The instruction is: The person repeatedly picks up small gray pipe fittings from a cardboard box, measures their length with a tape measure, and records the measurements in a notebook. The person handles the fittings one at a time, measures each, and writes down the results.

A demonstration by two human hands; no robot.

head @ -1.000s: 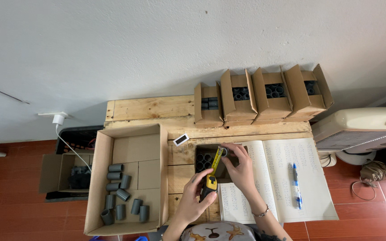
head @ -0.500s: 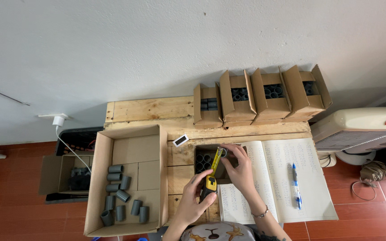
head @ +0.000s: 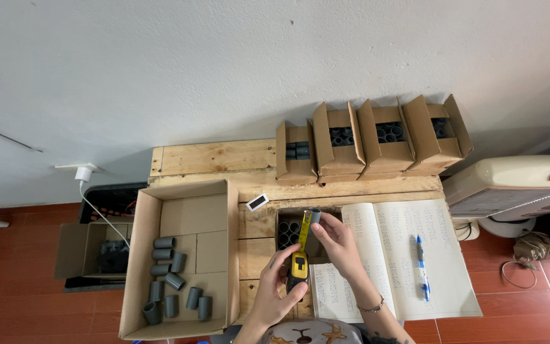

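Yellow tape measure (head: 298, 264) in left hand (head: 275, 290), right hand (head: 337, 242) pinching grey pipe piece (head: 315, 216)

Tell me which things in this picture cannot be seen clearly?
- Tape measure: markings too small, head view.
- Grey tube in the right hand: its length reading is unreadable.
- Open notebook: writing too small.
- Dark box: contents partly hidden by both hands.
- Left hand: wrist cut off by the bottom edge.

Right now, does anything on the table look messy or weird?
Mostly tidy. The grey pipe pieces in the big cardboard box lie jumbled at different angles, while those in the four small boxes at the back are packed neatly. Nothing looks spilled or broken.
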